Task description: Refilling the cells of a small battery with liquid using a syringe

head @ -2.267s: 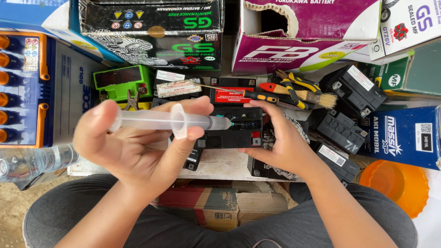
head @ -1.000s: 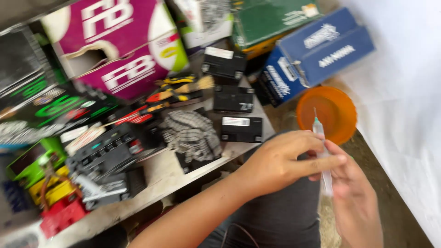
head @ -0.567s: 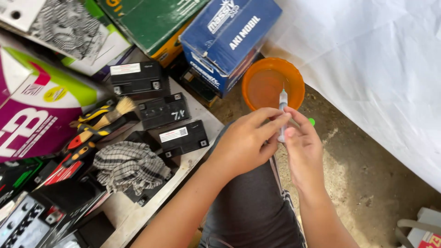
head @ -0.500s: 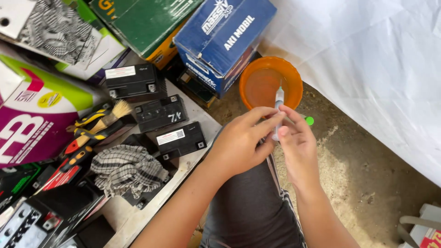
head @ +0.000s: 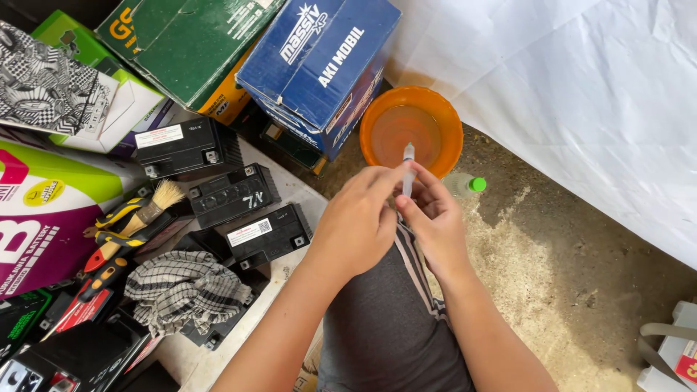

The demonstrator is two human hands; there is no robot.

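My two hands meet above my lap and hold a thin clear syringe (head: 409,168) between them. My left hand (head: 357,226) wraps over its lower part, and my right hand (head: 433,221) pinches it from the other side. The syringe's narrow end sticks out past my fingers, over the near rim of an orange bowl (head: 446,116) that stands on the dirt floor with liquid in it. The rest of the syringe is hidden inside my hands.
A small clear bottle with a green cap (head: 469,186) lies beside the bowl. Several black batteries (head: 234,194), a brush (head: 149,205), screwdrivers and a checked cloth (head: 185,289) lie on the low table on the left. Cardboard boxes (head: 319,65) stand behind, with a white sheet (head: 581,94) on the right.
The view swung from the table to the orange bowl on the floor. My hands carried the syringe there, and its tip now points over the bowl's rim.
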